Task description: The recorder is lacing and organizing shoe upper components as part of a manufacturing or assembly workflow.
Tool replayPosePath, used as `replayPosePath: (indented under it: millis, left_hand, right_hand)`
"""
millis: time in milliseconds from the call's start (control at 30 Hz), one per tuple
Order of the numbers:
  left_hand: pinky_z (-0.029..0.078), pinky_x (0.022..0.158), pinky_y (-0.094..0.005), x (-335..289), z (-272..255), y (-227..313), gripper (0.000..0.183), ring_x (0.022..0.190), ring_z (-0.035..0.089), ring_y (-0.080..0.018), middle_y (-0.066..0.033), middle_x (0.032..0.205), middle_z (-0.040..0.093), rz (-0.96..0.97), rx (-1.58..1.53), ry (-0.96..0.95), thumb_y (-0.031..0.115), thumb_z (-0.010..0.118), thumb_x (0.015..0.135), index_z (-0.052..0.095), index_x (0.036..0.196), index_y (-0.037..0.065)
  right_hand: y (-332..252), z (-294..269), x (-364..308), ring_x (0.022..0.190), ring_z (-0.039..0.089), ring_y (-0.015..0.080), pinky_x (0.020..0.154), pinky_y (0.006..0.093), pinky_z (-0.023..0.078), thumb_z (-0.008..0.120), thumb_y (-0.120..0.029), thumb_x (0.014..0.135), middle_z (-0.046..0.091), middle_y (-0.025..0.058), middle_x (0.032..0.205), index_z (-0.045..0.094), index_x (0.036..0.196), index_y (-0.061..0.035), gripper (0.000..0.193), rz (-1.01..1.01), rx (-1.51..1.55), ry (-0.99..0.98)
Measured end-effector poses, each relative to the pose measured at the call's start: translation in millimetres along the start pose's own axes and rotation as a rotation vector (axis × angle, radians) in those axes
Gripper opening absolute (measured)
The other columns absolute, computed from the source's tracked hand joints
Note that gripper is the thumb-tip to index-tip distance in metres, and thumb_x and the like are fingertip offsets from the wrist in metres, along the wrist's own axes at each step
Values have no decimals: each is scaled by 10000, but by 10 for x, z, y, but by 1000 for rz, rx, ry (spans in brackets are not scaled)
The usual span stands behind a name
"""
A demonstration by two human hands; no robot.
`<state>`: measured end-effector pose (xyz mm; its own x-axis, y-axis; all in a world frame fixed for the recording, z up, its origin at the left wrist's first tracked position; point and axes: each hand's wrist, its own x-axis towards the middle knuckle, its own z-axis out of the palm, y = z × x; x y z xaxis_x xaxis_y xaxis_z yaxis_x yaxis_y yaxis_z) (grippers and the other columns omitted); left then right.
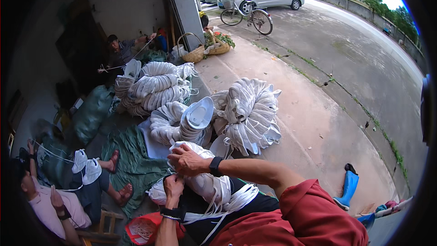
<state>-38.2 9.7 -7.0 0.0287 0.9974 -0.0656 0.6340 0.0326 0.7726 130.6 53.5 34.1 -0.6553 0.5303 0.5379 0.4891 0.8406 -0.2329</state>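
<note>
A white shoe upper [207, 184] lies across my lap, its toe toward me. My right hand [187, 160] is closed over its far end, fingers bent down onto it. Just below, my left hand [174, 187] is closed near the upper's side; its fingertips are partly hidden, and what they pinch cannot be made out. A bundle of white laces [232, 206] drapes over my thigh beside the upper. Another white upper [157, 192] sits left of my left hand. By my left forearm, a red bag [142, 228] holds more pale laces.
Coiled stacks of white uppers [252, 114] stand ahead, with more stacks [157, 86] behind. Green sheeting [132, 164] covers floor at left. A seated person [59, 200] holds a cord with white uppers; another person [122, 50] stretches a cord farther back. A blue boot [348, 187] is at right.
</note>
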Motion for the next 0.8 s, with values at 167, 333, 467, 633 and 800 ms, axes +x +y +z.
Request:
replayPosePath:
  millis: [167, 333, 467, 633, 800]
  left_hand:
    - [287, 308, -247, -92, -5, 301, 183, 328, 415, -115, -38, 468, 465, -123, -319, -42, 81, 476, 758, 538, 596, 22]
    - [374, 357, -317, 12, 93, 293, 195, 393, 517, -219, -115, 527, 553, -123, -169, 24, 137, 511, 750, 584, 616, 16]
    - [454, 519, -413, 103, 107, 490, 216, 602, 594, -360, -200, 671, 611, 232, 524, 188, 212, 561, 753, 638, 705, 15]
    - [440, 620, -449, 28, 128, 482, 239, 690, 576, -407, -201, 721, 608, 253, 459, 176, 259, 608, 759, 636, 762, 21]
    - [425, 733, -409, -2, -159, 697, 371, 890, 531, -324, -164, 933, 517, 587, 440, 219, 149, 695, 686, 503, 973, 14]
  right_hand:
    - [90, 62, -10, 1113, 402, 303, 893, 446, 276, 594, -224, 661, 497, 105, 1162, 636, 858, -68, 254, 36, 9, -35]
    - [185, 182, -64, 1013, 441, 255, 850, 425, 281, 595, -216, 666, 537, 67, 1089, 641, 840, -71, 231, 26, 14, 159]
    - [279, 176, -168, 1041, 438, 268, 859, 427, 278, 608, -249, 678, 535, 80, 1131, 632, 870, -61, 269, 93, 118, 195]
    - [314, 154, -187, 1147, 381, 290, 930, 439, 267, 671, -291, 637, 483, 90, 1197, 572, 1061, -54, 495, 168, 130, 41]
    - [309, 107, -178, 1121, 392, 274, 906, 432, 293, 649, -293, 652, 482, 79, 1176, 591, 1002, -88, 410, 107, 120, 22]
